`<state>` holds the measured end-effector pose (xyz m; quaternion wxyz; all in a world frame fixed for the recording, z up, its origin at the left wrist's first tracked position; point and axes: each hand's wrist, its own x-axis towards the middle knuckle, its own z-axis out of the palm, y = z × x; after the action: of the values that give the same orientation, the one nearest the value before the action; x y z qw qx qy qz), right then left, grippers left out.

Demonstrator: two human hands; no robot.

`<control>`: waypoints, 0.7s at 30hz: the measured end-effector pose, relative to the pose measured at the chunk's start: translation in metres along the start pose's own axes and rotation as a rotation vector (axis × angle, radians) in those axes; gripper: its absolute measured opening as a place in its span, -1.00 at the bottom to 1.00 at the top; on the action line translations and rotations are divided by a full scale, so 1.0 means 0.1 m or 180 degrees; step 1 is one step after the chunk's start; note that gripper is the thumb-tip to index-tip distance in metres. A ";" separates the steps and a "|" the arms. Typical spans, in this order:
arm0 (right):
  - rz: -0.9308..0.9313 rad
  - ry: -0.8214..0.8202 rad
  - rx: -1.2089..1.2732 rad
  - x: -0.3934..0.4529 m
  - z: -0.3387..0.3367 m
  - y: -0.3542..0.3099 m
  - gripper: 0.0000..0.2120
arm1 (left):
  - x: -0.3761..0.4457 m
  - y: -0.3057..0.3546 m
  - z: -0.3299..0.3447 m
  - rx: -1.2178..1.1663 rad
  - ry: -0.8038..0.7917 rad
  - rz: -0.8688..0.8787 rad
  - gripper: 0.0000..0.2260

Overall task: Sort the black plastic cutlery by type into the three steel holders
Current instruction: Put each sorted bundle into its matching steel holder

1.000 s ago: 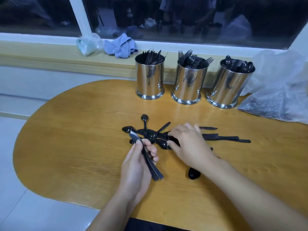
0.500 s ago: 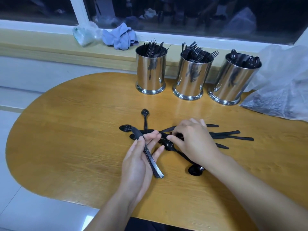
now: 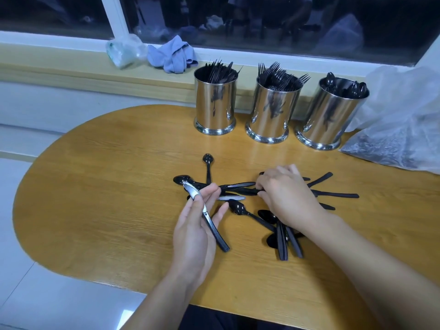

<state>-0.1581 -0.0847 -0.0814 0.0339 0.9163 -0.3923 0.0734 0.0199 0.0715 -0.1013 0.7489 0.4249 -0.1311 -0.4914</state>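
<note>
Over the wooden table [image 3: 100, 210] both forearms reached in from the near edge. The left hand [image 3: 195, 225] lay palm up, its thumb pressed across a bundle of black plastic knives [image 3: 207, 217] that ran along the palm, blades pointing away toward the far side, handle ends jutting past the heel of the hand; the other fingers were only loosely bent beneath. The right hand [image 3: 285, 196] was turned palm down over the scattered pile of cutlery [image 3: 240, 189], its fingertips curled and pinching at a black handle in the middle of the pile; which piece it was could not be made out. Loose spoons [image 3: 238, 208] and knives lay fanned around both hands. At the far edge stood three steel holders: the left holder [image 3: 215, 103] with knives, the middle holder [image 3: 271, 113] with forks, the right holder [image 3: 331, 117] with spoons
</note>
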 end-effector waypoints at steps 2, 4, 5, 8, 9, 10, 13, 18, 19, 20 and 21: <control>0.0006 -0.0021 0.0055 0.01 -0.01 0.03 -0.89 | -0.01 0.00 0.00 0.0121 -0.0019 -0.0012 -0.64; 0.0016 -0.0141 0.0119 0.04 -0.02 0.06 -0.86 | -0.03 0.00 0.00 0.0232 -0.0058 -0.0026 -0.64; 0.0021 -0.0185 0.0172 0.05 -0.02 0.08 -0.84 | -0.04 -0.01 0.00 0.0274 -0.0079 -0.0030 -0.65; 0.0040 -0.0050 0.0312 0.05 -0.04 0.14 -0.79 | -0.04 -0.04 -0.01 0.0326 -0.0157 -0.0016 -0.64; 0.0070 0.0050 0.0370 0.03 -0.06 0.16 -0.79 | -0.04 -0.05 -0.01 0.0350 -0.0177 0.0001 -0.65; 0.0121 0.0142 0.0443 0.02 -0.09 0.17 -0.80 | -0.04 -0.06 -0.01 0.0395 -0.0190 0.0023 -0.65; 0.0301 0.0387 0.0632 -0.05 -0.19 0.17 -0.92 | -0.06 -0.10 0.02 0.0721 -0.0258 0.0101 -0.67; 0.0713 0.0457 0.1839 -0.29 -0.46 -0.04 -0.92 | -0.10 -0.07 0.07 0.0931 -0.0264 0.0126 -0.68; 0.0801 0.0388 0.2224 -0.36 -0.53 -0.14 -0.93 | -0.11 -0.04 0.07 0.0863 -0.0269 0.0093 -0.69; 0.0828 0.0298 0.2525 -0.42 -0.58 -0.24 -0.93 | -0.11 -0.02 0.07 0.0765 -0.0314 0.0058 -0.70; 0.0801 0.0191 0.2742 -0.48 -0.61 -0.35 -0.93 | -0.12 0.00 0.08 0.0661 -0.0395 0.0032 -0.70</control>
<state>-0.1720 -0.0188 -0.0294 -0.3486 0.7894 -0.4332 0.2602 0.0090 0.0771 -0.0937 0.6937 0.4683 -0.2295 -0.4967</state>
